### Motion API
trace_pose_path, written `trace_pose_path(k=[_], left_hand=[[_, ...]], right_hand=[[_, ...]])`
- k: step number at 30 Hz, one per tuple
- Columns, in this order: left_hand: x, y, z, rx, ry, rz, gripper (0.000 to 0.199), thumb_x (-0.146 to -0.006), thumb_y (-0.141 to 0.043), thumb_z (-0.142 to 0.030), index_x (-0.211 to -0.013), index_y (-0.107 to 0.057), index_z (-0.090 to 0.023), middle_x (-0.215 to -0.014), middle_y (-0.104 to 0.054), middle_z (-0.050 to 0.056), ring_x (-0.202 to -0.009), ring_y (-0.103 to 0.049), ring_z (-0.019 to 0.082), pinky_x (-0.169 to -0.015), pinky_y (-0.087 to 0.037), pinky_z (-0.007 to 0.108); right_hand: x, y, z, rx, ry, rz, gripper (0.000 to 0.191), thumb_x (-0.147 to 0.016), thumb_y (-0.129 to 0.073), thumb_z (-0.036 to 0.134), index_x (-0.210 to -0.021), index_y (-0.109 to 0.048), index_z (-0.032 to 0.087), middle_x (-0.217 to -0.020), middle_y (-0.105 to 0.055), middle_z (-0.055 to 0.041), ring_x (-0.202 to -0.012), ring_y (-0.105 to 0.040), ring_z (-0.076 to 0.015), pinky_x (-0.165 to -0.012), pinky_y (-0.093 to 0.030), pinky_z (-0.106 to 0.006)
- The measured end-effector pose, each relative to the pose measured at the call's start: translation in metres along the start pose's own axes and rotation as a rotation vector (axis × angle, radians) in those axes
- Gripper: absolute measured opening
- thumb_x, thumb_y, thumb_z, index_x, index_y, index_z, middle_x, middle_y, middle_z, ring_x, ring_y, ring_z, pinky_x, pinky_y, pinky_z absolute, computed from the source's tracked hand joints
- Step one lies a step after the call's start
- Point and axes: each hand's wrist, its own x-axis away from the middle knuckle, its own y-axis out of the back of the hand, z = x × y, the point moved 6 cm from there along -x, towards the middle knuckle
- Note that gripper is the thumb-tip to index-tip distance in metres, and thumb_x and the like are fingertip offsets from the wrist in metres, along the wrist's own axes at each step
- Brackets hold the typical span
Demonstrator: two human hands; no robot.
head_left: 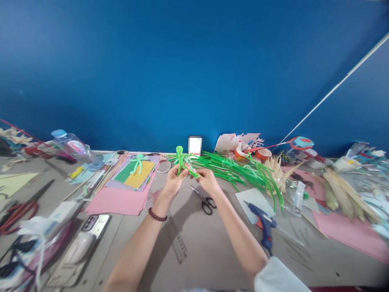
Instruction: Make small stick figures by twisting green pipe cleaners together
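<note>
A bright green pipe-cleaner figure [180, 153] stands upright between my two hands, above the middle of the grey table. My left hand [174, 181] pinches its lower part from the left. On the right, my right hand [208, 180] has its fingers closed on the green strip [193, 174] that reaches out from the figure. Just below my hands lie black-handled scissors [206, 202]. A clear ruler [178, 239] is under my left wrist. Long green pipe cleaners [231, 168] lie heaped behind and to the right of my right hand.
A blue glue gun [263, 223] rests at the right by white paper [247, 196]. Pink sheets [117, 201], a pale green figure [139, 163], a bottle [71, 144] and a phone [97, 225] are at the left. Corn husks [346, 194] lie far right. A blue wall [182, 73] rises behind.
</note>
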Motion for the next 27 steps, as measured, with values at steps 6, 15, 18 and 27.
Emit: trace_pose_path(k=[6,15,18,27], left_hand=[[-0.002,0.010,0.005,0.015,0.016,-0.149,0.028,-0.068,-0.071,-0.043,-0.079,-0.058,-0.021,-0.059,-0.048,-0.004,-0.050,-0.043,0.011,-0.044,-0.035,0.024],[-0.002,0.012,-0.018,-0.732,-0.350,-0.134,0.013,-0.083,-0.053,-0.030,-0.078,-0.057,-0.019,-0.078,-0.057,0.004,-0.074,-0.052,0.018,-0.071,-0.041,0.030],[-0.003,0.005,-0.018,-0.815,-0.412,-0.022,0.020,-0.087,-0.047,-0.032,-0.074,-0.054,-0.019,-0.076,-0.056,0.004,-0.075,-0.051,0.018,-0.072,-0.041,0.031],[0.000,-0.003,-0.019,-0.461,-0.165,0.206,0.020,-0.082,-0.058,-0.037,-0.082,-0.058,-0.017,-0.078,-0.055,0.003,-0.068,-0.048,0.013,-0.064,-0.040,0.025]], right_hand=[[0.012,-0.019,0.011,0.161,0.024,-0.024,0.040,-0.084,-0.045,0.045,-0.060,-0.063,0.018,-0.044,-0.041,0.0031,-0.044,-0.037,-0.0113,-0.047,-0.026,-0.024],[0.036,-0.019,0.054,0.633,0.278,-0.110,0.033,-0.087,-0.046,0.025,-0.056,-0.056,0.019,-0.058,-0.058,-0.0017,-0.055,-0.049,-0.0132,-0.053,-0.026,-0.024],[0.036,-0.005,0.060,0.615,0.306,-0.140,0.032,-0.088,-0.045,0.024,-0.060,-0.059,0.020,-0.062,-0.061,-0.0030,-0.061,-0.054,-0.0145,-0.055,-0.030,-0.023],[0.022,0.041,0.053,0.253,0.279,-0.254,0.026,-0.086,-0.050,0.034,-0.074,-0.068,0.019,-0.077,-0.069,-0.0059,-0.072,-0.061,-0.0193,-0.064,-0.043,-0.026]])
